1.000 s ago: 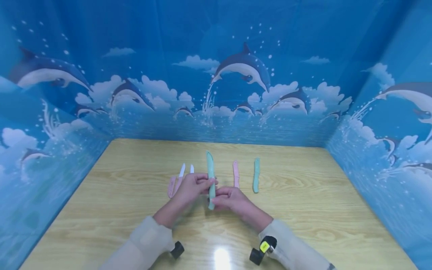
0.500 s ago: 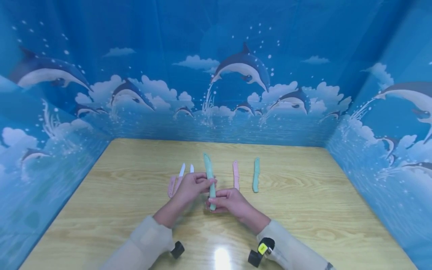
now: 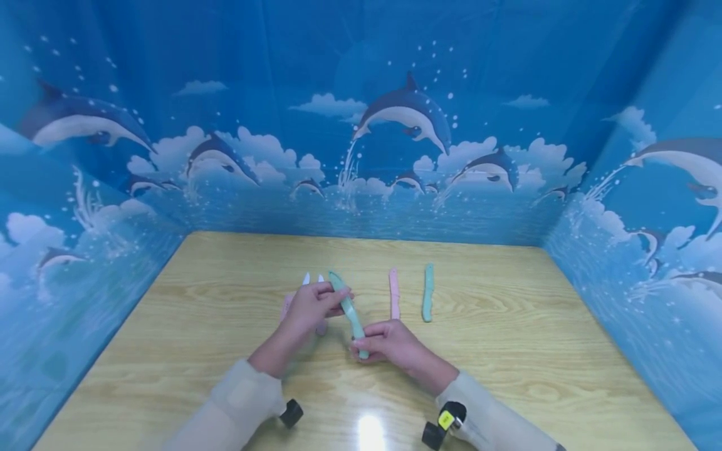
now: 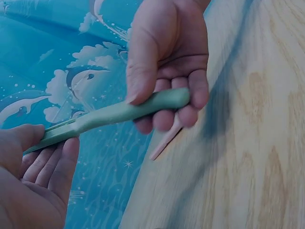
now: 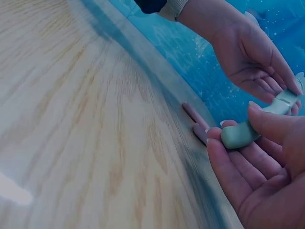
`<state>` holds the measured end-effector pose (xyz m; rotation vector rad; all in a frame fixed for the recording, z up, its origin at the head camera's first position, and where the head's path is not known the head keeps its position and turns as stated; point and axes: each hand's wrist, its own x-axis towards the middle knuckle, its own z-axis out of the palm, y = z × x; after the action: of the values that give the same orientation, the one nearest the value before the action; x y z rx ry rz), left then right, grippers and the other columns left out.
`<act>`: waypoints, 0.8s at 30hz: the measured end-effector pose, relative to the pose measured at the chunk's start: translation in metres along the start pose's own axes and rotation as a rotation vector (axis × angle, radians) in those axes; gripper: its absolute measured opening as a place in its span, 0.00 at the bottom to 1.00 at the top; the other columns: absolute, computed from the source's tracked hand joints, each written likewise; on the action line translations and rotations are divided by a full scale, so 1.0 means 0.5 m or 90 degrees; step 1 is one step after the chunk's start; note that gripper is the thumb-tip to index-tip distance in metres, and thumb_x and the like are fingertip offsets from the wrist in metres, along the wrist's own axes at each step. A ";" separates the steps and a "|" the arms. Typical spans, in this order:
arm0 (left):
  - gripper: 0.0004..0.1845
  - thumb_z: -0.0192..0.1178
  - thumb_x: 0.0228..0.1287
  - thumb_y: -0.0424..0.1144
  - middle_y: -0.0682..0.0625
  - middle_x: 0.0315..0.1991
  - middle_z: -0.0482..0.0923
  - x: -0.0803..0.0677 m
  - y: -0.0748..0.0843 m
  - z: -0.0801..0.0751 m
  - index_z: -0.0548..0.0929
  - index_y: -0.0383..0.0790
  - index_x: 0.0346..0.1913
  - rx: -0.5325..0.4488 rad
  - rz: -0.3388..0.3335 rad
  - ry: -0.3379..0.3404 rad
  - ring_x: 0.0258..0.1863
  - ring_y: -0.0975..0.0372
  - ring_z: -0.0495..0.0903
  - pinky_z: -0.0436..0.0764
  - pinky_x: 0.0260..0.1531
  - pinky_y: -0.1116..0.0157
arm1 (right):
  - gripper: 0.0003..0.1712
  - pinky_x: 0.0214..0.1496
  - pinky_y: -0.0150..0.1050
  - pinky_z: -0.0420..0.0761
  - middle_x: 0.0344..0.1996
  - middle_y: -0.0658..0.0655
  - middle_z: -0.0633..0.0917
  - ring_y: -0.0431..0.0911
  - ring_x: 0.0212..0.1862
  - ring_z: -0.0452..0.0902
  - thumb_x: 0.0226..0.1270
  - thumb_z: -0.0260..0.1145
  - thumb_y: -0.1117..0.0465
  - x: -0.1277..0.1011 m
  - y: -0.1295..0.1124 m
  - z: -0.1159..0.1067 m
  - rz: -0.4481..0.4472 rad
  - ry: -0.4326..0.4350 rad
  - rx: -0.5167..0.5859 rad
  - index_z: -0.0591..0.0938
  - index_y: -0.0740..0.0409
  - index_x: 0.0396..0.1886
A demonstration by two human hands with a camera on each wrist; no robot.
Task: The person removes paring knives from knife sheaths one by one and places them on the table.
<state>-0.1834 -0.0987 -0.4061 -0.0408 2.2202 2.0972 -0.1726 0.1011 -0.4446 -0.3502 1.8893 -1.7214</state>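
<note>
A light green knife with a matching green sheath is held between both hands above the table. My left hand pinches the sheath at the far end, thumb on top and fingers beneath. My right hand grips the handle near its rounded butt, thumb above and curled fingers below. In the left wrist view, sheath and handle meet in line, and no bare blade shows between them. Seen from the right wrist, the handle's butt pokes out past the thumb.
Behind my left hand lie knives with white blades and pink handles, beside a pink sheath, all partly hidden. Farther right on the wooden table rest a pink closed knife and a green one. A dolphin-print curtain surrounds the table.
The green knife has swung so its sheath end points farther left and lower. My left hand has shifted left along with it, while my right hand has moved slightly right and nearer.
</note>
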 end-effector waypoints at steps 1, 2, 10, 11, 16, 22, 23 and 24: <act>0.12 0.63 0.66 0.39 0.42 0.43 0.86 0.000 0.000 -0.002 0.84 0.33 0.46 -0.003 0.000 0.002 0.40 0.55 0.87 0.85 0.44 0.63 | 0.19 0.48 0.44 0.85 0.37 0.62 0.87 0.52 0.43 0.85 0.63 0.69 0.61 -0.001 0.001 -0.004 0.002 0.001 0.000 0.82 0.72 0.47; 0.13 0.63 0.66 0.40 0.43 0.44 0.86 0.000 0.000 -0.005 0.84 0.33 0.46 -0.006 -0.004 0.005 0.40 0.55 0.87 0.85 0.43 0.63 | 0.19 0.48 0.44 0.85 0.36 0.62 0.87 0.51 0.42 0.86 0.62 0.69 0.61 -0.003 0.003 -0.009 0.004 0.001 -0.003 0.82 0.72 0.47; 0.11 0.65 0.63 0.33 0.41 0.37 0.86 -0.005 -0.003 -0.019 0.83 0.29 0.46 -0.063 -0.038 0.032 0.34 0.59 0.86 0.86 0.40 0.65 | 0.19 0.48 0.44 0.85 0.33 0.61 0.88 0.49 0.39 0.86 0.63 0.70 0.62 -0.018 0.010 -0.060 0.021 0.026 -0.009 0.82 0.72 0.47; 0.11 0.65 0.63 0.32 0.42 0.35 0.86 -0.005 -0.005 -0.021 0.83 0.29 0.46 -0.066 -0.046 0.032 0.33 0.59 0.86 0.86 0.40 0.65 | 0.19 0.48 0.45 0.85 0.33 0.61 0.88 0.48 0.39 0.86 0.63 0.69 0.62 -0.021 0.010 -0.067 0.021 0.029 -0.007 0.82 0.72 0.47; 0.11 0.66 0.61 0.32 0.44 0.33 0.87 -0.008 -0.019 -0.030 0.84 0.33 0.45 -0.040 -0.074 0.023 0.33 0.57 0.87 0.86 0.40 0.60 | 0.19 0.47 0.45 0.85 0.34 0.63 0.88 0.48 0.39 0.86 0.64 0.69 0.62 -0.032 -0.001 -0.096 0.012 0.056 -0.003 0.81 0.72 0.48; 0.10 0.67 0.61 0.33 0.44 0.32 0.87 -0.017 -0.032 -0.041 0.84 0.31 0.44 0.001 -0.056 -0.012 0.34 0.53 0.87 0.86 0.40 0.54 | 0.19 0.46 0.45 0.86 0.37 0.67 0.87 0.46 0.37 0.86 0.66 0.67 0.62 -0.036 -0.020 -0.123 -0.014 0.086 -0.013 0.80 0.73 0.49; 0.11 0.66 0.61 0.33 0.43 0.32 0.87 -0.019 -0.033 -0.042 0.84 0.30 0.44 0.004 -0.049 -0.020 0.35 0.52 0.87 0.86 0.40 0.54 | 0.19 0.46 0.46 0.86 0.36 0.67 0.87 0.46 0.37 0.86 0.66 0.67 0.62 -0.036 -0.022 -0.127 -0.019 0.089 -0.013 0.80 0.73 0.49; 0.11 0.66 0.61 0.32 0.43 0.32 0.87 -0.020 -0.034 -0.042 0.84 0.29 0.44 0.009 -0.039 -0.026 0.35 0.52 0.87 0.86 0.40 0.54 | 0.19 0.47 0.46 0.86 0.36 0.66 0.87 0.46 0.37 0.86 0.66 0.67 0.62 -0.035 -0.024 -0.130 -0.021 0.091 -0.013 0.80 0.73 0.49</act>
<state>-0.1731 -0.1212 -0.4208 -0.0635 2.1816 2.0323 -0.1966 0.1629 -0.4273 -0.2737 2.0138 -1.7933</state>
